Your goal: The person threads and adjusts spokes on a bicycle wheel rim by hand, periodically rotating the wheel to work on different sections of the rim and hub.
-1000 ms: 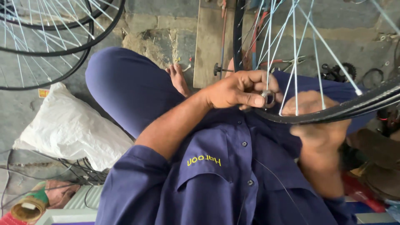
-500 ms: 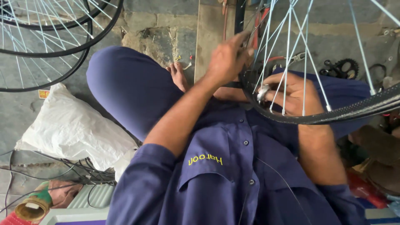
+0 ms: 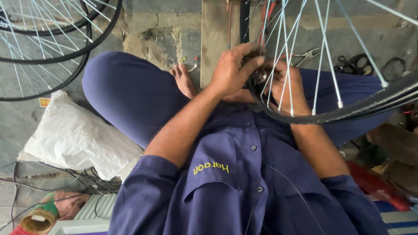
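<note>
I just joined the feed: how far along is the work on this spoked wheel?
Looks done: many spokes already run to the black rim. In hand: the left hand and right hand both work at the hub, fingers among the spokes. What is left cannot be told; pliers lie unused on the floor.

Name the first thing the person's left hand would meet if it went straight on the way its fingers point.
Probably the wheel's spokes: the left hand points right, fingers nearly at them, with the right hand just behind. Depth is unclear.

Rough grey concrete floor [image 3: 165, 39] — daylight, wooden plank [image 3: 215, 39] upright.
</note>
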